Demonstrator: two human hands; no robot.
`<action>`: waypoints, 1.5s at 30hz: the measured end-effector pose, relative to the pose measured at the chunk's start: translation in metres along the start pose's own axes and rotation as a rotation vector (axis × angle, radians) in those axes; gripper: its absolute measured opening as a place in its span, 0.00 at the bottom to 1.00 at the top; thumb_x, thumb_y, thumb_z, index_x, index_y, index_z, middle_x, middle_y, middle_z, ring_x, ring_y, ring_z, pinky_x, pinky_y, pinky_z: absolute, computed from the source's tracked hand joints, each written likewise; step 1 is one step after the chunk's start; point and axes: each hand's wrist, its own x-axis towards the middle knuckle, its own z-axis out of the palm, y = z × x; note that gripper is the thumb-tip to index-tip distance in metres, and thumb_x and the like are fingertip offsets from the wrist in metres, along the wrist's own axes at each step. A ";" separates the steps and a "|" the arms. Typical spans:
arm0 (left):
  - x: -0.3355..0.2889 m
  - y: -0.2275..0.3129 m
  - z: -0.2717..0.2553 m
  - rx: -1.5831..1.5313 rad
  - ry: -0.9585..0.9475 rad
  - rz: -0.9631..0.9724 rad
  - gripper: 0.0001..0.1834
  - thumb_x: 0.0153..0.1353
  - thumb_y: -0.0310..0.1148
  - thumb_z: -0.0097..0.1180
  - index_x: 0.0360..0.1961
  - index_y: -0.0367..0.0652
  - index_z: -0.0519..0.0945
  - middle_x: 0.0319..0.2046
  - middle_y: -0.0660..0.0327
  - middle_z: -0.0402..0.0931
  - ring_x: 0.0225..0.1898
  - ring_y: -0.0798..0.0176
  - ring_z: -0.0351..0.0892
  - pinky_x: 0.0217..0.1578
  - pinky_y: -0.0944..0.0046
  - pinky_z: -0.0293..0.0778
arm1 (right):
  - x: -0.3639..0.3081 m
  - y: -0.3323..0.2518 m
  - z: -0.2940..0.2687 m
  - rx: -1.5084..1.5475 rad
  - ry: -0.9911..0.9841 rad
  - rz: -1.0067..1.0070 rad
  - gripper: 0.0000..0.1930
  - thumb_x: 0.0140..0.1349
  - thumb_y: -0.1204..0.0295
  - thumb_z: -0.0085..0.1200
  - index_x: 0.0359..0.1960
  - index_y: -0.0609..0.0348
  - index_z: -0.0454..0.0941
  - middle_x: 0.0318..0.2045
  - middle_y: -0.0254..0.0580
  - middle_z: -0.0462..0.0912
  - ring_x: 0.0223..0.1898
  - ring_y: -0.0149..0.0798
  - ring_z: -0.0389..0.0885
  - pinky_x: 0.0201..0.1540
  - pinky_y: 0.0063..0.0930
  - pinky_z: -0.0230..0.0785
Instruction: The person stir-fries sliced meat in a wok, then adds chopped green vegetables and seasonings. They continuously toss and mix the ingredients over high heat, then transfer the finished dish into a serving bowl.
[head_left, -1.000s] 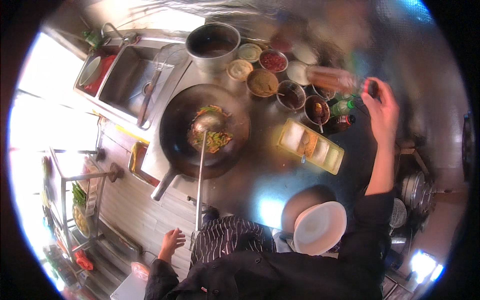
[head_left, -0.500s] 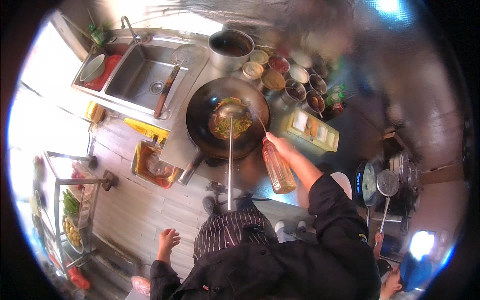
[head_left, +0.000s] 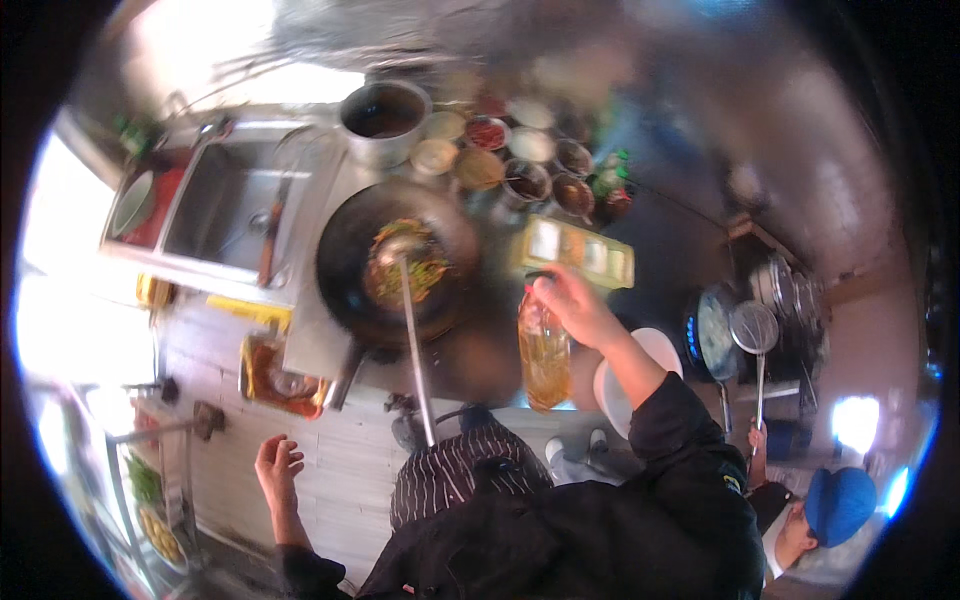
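My right hand (head_left: 578,308) is closed round the neck of a clear squarish bottle (head_left: 546,360) of amber liquid with a dark red cap. The bottle stands nearly upright, to the right of the wok and apart from it. Inside the dark wok (head_left: 335,245) lie green strips of food (head_left: 422,275) mixed with brownish bits. A metal ladle (head_left: 413,345) rests there, its bowl in the food and its long handle reaching toward my apron, with no hand on it. Over the floor at the lower left, my left hand (head_left: 278,470) is empty, its fingers loosely bent and apart.
A pale seasoning box (head_left: 620,262) sits just beyond the bottle, and several sauce bowls (head_left: 480,168) and a pot (head_left: 385,150) stand behind the wok. The sink (head_left: 220,215) is at the left. At the right, a co-worker's hand (head_left: 757,440) holds a strainer (head_left: 754,328) near another pan (head_left: 714,335).
The bottle, earlier tilted with its tip over the wok's edge, is now more upright and away from the wok. My left hand has moved left and up. The whole view has shifted.
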 end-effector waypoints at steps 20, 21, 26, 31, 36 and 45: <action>0.036 0.158 0.483 0.645 -0.647 0.364 0.16 0.72 0.34 0.56 0.56 0.37 0.79 0.42 0.51 0.86 0.40 0.57 0.87 0.42 0.59 0.80 | 0.278 0.113 -0.469 -0.897 0.676 -0.006 0.26 0.64 0.54 0.64 0.53 0.64 0.81 0.48 0.61 0.86 0.52 0.60 0.84 0.54 0.49 0.75; 0.047 0.157 0.504 0.711 -0.628 0.378 0.17 0.71 0.35 0.56 0.56 0.38 0.78 0.41 0.49 0.86 0.40 0.52 0.87 0.43 0.56 0.80 | 0.292 0.128 -0.470 -0.827 0.646 0.039 0.25 0.65 0.56 0.64 0.54 0.64 0.82 0.50 0.60 0.86 0.53 0.59 0.84 0.56 0.47 0.74; 0.100 0.141 0.587 1.089 -0.567 0.699 0.17 0.72 0.38 0.53 0.54 0.37 0.77 0.44 0.38 0.82 0.49 0.35 0.82 0.47 0.45 0.77 | 0.312 0.131 -0.460 -0.589 0.606 -0.088 0.25 0.69 0.55 0.62 0.57 0.63 0.80 0.46 0.44 0.89 0.40 0.36 0.87 0.46 0.34 0.78; 0.142 0.101 0.635 0.981 -0.605 0.470 0.20 0.70 0.42 0.54 0.51 0.35 0.78 0.41 0.40 0.83 0.45 0.33 0.82 0.46 0.44 0.78 | 0.189 0.078 -0.395 -0.302 0.659 -0.211 0.12 0.76 0.63 0.53 0.48 0.59 0.80 0.35 0.38 0.86 0.29 0.27 0.84 0.29 0.23 0.77; 0.160 0.088 0.645 0.963 -0.564 0.425 0.21 0.66 0.45 0.60 0.45 0.34 0.84 0.33 0.49 0.85 0.35 0.51 0.86 0.40 0.52 0.80 | 0.064 0.115 -0.278 -0.214 0.011 0.202 0.11 0.69 0.67 0.60 0.47 0.57 0.76 0.25 0.35 0.83 0.22 0.28 0.81 0.23 0.27 0.73; 0.078 0.063 0.562 0.747 -0.568 0.132 0.19 0.54 0.49 0.71 0.34 0.43 0.92 0.29 0.55 0.89 0.33 0.57 0.89 0.39 0.55 0.84 | -0.010 0.178 -0.138 0.150 0.317 0.429 0.16 0.69 0.73 0.61 0.52 0.65 0.69 0.26 0.44 0.83 0.19 0.32 0.82 0.19 0.25 0.74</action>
